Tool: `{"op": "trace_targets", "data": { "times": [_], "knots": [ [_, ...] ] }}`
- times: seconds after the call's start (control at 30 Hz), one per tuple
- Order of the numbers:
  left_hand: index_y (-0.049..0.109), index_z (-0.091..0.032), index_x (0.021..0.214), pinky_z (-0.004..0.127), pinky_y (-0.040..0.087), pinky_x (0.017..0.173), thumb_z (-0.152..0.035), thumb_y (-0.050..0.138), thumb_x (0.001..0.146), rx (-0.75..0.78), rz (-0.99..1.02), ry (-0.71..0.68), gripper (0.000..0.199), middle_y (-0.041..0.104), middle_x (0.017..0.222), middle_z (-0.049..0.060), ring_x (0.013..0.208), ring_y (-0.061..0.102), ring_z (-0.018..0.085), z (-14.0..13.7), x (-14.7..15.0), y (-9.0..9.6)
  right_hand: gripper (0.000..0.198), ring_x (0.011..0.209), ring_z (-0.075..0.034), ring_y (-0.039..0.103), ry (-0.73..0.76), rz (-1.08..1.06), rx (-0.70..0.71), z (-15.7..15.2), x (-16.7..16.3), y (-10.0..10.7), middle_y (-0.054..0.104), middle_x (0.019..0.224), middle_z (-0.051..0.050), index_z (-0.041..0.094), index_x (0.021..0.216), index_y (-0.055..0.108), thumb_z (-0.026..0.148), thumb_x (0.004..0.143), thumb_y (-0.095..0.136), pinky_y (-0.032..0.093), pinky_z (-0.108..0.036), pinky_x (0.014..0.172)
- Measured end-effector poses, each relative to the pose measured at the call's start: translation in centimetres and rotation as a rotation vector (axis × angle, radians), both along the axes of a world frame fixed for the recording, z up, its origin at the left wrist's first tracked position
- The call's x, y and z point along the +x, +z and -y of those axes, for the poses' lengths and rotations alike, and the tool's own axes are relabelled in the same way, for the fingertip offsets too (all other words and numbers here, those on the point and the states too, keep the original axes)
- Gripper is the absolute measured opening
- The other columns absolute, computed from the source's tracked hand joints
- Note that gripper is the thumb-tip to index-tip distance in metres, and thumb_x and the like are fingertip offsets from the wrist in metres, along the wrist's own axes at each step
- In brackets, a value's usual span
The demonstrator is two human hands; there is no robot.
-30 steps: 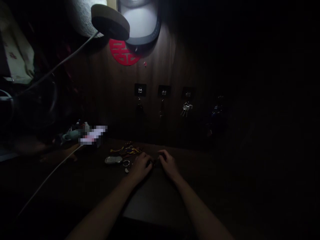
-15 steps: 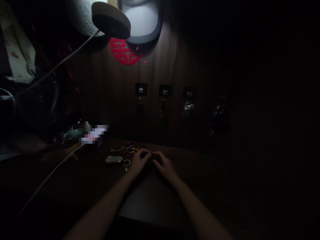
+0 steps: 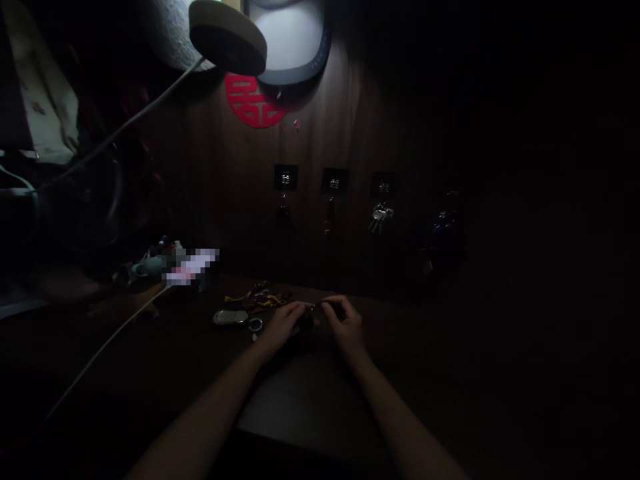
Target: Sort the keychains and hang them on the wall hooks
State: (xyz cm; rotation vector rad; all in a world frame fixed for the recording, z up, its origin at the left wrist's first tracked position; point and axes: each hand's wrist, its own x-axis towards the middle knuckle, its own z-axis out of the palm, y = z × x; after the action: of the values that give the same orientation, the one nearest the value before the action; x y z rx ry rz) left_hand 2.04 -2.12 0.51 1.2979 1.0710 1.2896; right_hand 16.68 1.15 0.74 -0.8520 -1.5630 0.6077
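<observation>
Both hands are close together over the dark tabletop. My left hand (image 3: pixel 284 325) is closed in a pinch, its fingertips at a small dark object (image 3: pixel 311 319) with a glint of metal; its kind is too dim to make out. My right hand (image 3: pixel 346 328) pinches at the other side of that object, thumb against forefinger. Left of my left hand lie a metal ring (image 3: pixel 255 325), an oval silvery fob-like thing (image 3: pixel 231 317) and a tangle of yellow and dark red cords (image 3: pixel 263 299).
A bunch of keys (image 3: pixel 381 215) hangs from one of several wall hooks (image 3: pixel 335 180). A round lamp head (image 3: pixel 227 37) hangs above a red paper cut-out (image 3: pixel 255 107). A white cable (image 3: pixel 107 343) crosses the left side, below a pixelated patch (image 3: pixel 193 267). The right side is very dark.
My hands have moved slightly apart, the right one shifting rightward, so the small dark object shows more between them. The whole view has shifted a little.
</observation>
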Motion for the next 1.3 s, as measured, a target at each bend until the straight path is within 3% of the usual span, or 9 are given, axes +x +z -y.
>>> {"op": "trace_targets", "data": {
  "times": [0.23, 0.47, 0.63, 0.8, 0.97, 1.17, 1.3],
  "knots": [
    [0.059, -0.015, 0.104, 0.031, 0.043, 0.077, -0.052, 0.041, 0.083, -0.004, 0.113, -0.129, 0.046, 0.069, 0.086, 0.007, 0.086, 0.061, 0.02, 0.2, -0.1, 0.1, 0.017, 0.073, -0.017, 0.058, 0.008, -0.038, -0.043, -0.2, -0.1, -0.1, 0.063, 0.072, -0.001, 0.02, 0.073, 0.059, 0.037, 0.071, 0.057, 0.043, -0.028, 0.07],
    [0.059, -0.017, 0.094, 0.027, 0.042, 0.071, -0.047, 0.057, 0.074, -0.025, -0.01, -0.17, 0.037, 0.065, 0.076, 0.001, 0.072, 0.058, 0.015, 0.9, 0.2, 0.7, 0.023, 0.062, -0.014, 0.053, 0.018, -0.006, -0.118, 0.1, -0.3, 0.1, 0.057, 0.061, 0.002, 0.019, 0.065, 0.055, 0.042, 0.068, 0.059, 0.04, -0.024, 0.061],
    [0.06, -0.018, 0.09, 0.027, 0.042, 0.078, -0.033, 0.066, 0.066, 0.107, -0.093, -0.07, 0.03, 0.063, 0.087, 0.001, 0.083, 0.057, 0.016, 0.3, 0.4, 0.0, 0.028, 0.054, -0.011, 0.046, 0.022, 0.015, -0.118, -0.1, -0.4, -0.1, 0.048, 0.052, 0.004, 0.019, 0.056, 0.051, 0.044, 0.068, 0.057, 0.035, -0.022, 0.055],
    [0.06, -0.019, 0.088, 0.028, 0.043, 0.078, -0.032, 0.063, 0.069, 0.204, -0.218, 0.01, 0.023, 0.063, 0.084, 0.001, 0.082, 0.057, 0.016, 0.0, 0.3, -0.4, 0.032, 0.052, -0.01, 0.042, 0.025, 0.022, -0.111, -0.2, -0.4, -0.3, 0.043, 0.05, 0.005, 0.019, 0.053, 0.048, 0.045, 0.068, 0.057, 0.034, -0.022, 0.054],
    [0.061, -0.018, 0.082, 0.026, 0.043, 0.076, -0.033, 0.059, 0.072, 0.197, -0.279, 0.037, 0.018, 0.063, 0.082, 0.0, 0.08, 0.057, 0.016, 0.1, 0.2, -0.3, 0.031, 0.053, -0.01, 0.042, 0.049, 0.017, -0.138, -0.1, -0.4, -0.3, 0.044, 0.051, 0.005, 0.019, 0.054, 0.048, 0.045, 0.069, 0.057, 0.034, -0.022, 0.054],
    [0.062, -0.018, 0.079, 0.022, 0.04, 0.069, -0.036, 0.055, 0.075, 0.182, -0.308, -0.023, 0.02, 0.06, 0.073, -0.003, 0.072, 0.053, 0.013, 0.4, 0.3, 0.0, 0.035, 0.054, -0.01, 0.042, 0.066, 0.037, -0.111, -0.4, -0.3, -0.4, 0.042, 0.052, 0.005, 0.019, 0.055, 0.047, 0.048, 0.073, 0.052, 0.033, -0.021, 0.054],
    [0.061, -0.018, 0.079, 0.022, 0.04, 0.068, -0.039, 0.055, 0.074, 0.202, -0.252, 0.134, 0.022, 0.059, 0.073, -0.003, 0.073, 0.052, 0.013, -0.1, 0.0, -0.1, 0.037, 0.047, -0.01, 0.041, 0.027, 0.021, -0.198, -1.1, 0.1, -0.8, 0.047, 0.053, 0.004, 0.02, 0.065, 0.051, 0.053, 0.078, 0.039, 0.032, -0.021, 0.048]
  ]
}}
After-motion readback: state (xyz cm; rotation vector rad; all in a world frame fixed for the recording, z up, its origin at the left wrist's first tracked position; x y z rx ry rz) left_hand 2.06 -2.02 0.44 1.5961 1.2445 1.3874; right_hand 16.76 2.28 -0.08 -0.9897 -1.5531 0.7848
